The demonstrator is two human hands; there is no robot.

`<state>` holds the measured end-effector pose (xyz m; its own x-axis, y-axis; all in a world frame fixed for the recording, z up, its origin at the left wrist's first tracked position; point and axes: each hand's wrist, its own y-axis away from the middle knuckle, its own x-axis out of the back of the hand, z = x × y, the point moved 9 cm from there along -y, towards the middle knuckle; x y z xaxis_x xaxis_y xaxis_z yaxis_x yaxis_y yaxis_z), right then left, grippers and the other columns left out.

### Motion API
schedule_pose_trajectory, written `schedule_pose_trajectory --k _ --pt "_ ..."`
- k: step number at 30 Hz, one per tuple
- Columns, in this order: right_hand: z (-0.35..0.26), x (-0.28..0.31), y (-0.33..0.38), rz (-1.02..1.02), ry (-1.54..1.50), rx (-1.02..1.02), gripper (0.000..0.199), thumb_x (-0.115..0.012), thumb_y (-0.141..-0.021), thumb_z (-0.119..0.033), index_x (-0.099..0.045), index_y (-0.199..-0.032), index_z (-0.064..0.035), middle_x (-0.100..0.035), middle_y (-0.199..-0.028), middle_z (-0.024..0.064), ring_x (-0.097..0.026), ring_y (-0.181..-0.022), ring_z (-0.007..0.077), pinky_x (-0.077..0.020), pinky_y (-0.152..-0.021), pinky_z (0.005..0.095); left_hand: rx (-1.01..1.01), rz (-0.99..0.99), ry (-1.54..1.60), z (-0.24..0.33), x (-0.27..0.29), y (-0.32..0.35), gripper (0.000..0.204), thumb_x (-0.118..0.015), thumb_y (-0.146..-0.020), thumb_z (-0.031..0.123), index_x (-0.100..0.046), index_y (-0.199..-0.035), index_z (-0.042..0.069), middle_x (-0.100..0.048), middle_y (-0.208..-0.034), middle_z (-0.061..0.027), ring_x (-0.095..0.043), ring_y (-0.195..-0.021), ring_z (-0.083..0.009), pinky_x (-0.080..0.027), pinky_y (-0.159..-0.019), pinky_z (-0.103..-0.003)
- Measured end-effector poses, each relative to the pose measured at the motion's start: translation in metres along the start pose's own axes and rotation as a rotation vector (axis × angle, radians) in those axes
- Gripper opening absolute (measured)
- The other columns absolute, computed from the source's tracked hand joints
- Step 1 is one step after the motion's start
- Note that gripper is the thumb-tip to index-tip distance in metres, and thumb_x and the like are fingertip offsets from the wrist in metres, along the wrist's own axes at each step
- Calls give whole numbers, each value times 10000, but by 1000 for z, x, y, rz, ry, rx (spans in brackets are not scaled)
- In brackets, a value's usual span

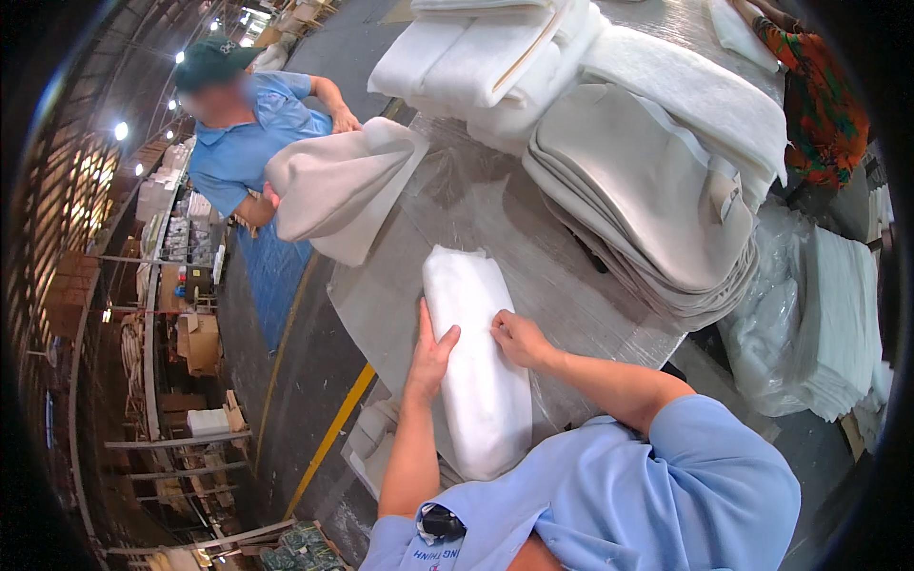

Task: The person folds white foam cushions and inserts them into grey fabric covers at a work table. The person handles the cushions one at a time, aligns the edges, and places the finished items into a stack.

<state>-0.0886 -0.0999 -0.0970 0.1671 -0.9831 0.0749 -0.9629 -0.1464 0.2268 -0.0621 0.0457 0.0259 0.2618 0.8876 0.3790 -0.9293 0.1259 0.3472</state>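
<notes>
A long white bundle of folded wadding (476, 381) stands out from my body over the near edge of the table, its far end on the table top. My left hand (433, 354) holds its left side, with the thumb on top and the fingers along the side. On the opposite side, my right hand (517, 339) has its fingers curled in against the bundle's right edge and pinches it. The fingertips of the right hand are partly hidden. Ahead and to the right lies a stack of grey curved foam-like sheets (647, 190).
A plastic-covered table (457, 209) spreads before me. White wadding piles (476, 57) sit at its far side. At left, a co-worker in a blue shirt (257, 124) handles a grey sheet (338, 186). Another person's patterned sleeve (824, 105) shows far right, above wrapped white sheets (833, 314).
</notes>
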Motion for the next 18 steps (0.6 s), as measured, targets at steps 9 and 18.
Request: schedule_pose_trajectory --k 9,18 --pt "-43 -6 10 -28 -82 124 250 -647 -993 -225 -627 -1139 -23 -717 -1091 215 -695 -979 363 -528 -862 454 -84 136 -47 -24 26 3 880 -635 -983 121 -118 -1684 -1 -311 -1692 -225 -398 -1513 -300 -352 -1215 -361" --pt "-7 -9 -8 -15 120 135 193 -676 -968 -213 -656 -1057 -43 -717 -887 179 -685 -798 337 -535 -743 455 -119 126 -76 -6 16 -1 861 -636 -976 102 -150 -1679 -3 -367 -1667 -227 -451 -1480 -306 -372 -1201 -366"
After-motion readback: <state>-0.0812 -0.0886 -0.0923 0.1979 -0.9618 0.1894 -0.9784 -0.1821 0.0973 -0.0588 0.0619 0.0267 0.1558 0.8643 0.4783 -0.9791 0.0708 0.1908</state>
